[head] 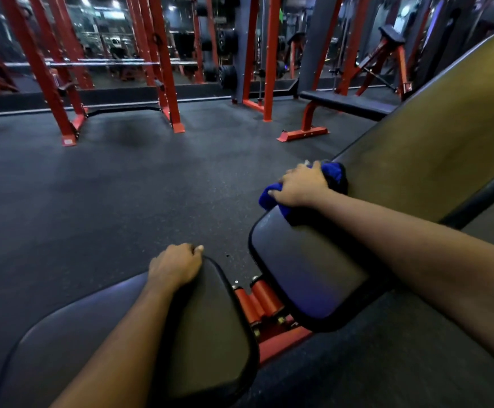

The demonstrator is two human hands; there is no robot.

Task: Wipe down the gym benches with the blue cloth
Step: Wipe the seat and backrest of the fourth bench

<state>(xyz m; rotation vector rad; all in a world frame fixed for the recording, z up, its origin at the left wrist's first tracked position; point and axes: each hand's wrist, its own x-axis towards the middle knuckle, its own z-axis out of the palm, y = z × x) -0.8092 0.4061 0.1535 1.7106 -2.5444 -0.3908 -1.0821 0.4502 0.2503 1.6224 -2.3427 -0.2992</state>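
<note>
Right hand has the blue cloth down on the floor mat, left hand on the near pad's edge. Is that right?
Not the floor. The head view shows the right hand holding the blue cloth at the top of the seat pad, against the backrest. The left hand is on the near pad edge, as you said.

Both forearms are bare (uncovered right to the picture's edge), slim and smooth, ending in the left hand [175, 265] and right hand [301, 184], likewise bare.
</note>
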